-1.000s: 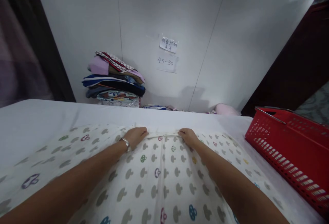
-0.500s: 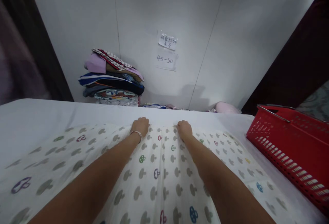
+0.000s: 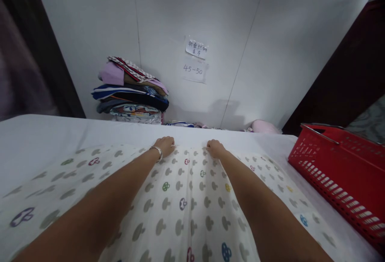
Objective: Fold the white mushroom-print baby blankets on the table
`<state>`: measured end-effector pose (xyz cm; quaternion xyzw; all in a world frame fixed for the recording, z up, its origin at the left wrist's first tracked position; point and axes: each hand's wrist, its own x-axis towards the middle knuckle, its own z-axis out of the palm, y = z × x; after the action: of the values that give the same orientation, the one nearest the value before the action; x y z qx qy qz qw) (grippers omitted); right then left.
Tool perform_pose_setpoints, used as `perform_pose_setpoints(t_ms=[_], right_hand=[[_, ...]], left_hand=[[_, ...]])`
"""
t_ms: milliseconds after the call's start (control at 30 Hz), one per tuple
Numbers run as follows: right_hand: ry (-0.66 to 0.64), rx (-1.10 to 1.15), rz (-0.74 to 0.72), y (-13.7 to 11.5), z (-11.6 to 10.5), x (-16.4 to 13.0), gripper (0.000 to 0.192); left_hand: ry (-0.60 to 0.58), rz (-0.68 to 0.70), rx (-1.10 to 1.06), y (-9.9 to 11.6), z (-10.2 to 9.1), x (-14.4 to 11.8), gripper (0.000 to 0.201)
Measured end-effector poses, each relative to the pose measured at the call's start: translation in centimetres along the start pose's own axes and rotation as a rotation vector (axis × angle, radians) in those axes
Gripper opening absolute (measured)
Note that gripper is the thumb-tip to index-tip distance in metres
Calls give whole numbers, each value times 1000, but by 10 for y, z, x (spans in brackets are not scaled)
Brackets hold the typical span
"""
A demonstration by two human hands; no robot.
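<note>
Cloth (image 3: pixel 186 198): spread flat on table (image 3: pixel 39 142); far edge is pressed at 12 o'clock by left hand (image 3: pixel 165 145) and right hand (image 3: pixel 214 148), fingers flat, nothing grasped.

A white cloth (image 3: pixel 186 210) is showing grey mushroom prints with stray green, purple, blue and red ones. The basket (image 3: pixel 343 182) is glowing bright red, while the stack of folded fabrics (image 3: pixel 130 89) is showing lilac, navy and red-striped layers.
</note>
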<state>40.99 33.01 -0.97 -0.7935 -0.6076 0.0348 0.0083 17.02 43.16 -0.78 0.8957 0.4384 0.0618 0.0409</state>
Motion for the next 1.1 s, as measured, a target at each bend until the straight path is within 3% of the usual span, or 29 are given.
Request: perform_pose_setpoints(t_ms=[300,533,667,833,967,1100], right_hand=[[11,-9,-73,2,-5,-9,21],[110,9,-204,5,-33,-41,23],[165,43,-280,8,-54,-88,24],[200,131,-423,13,-63,-174,25],[138,166,-498,5,-50,-246,26],[98,269,-490,-11,-26,-297,26]], left_hand=[[50,39,-6,7,-26,-22,31],[172,116,46,8,-49,-49,33],[269,254,73,11,-68,-90,31],[261,391,72,22,-82,-172,26],[222,367,22,28,-74,-237,20],[171,264,11,34,-56,-280,17]])
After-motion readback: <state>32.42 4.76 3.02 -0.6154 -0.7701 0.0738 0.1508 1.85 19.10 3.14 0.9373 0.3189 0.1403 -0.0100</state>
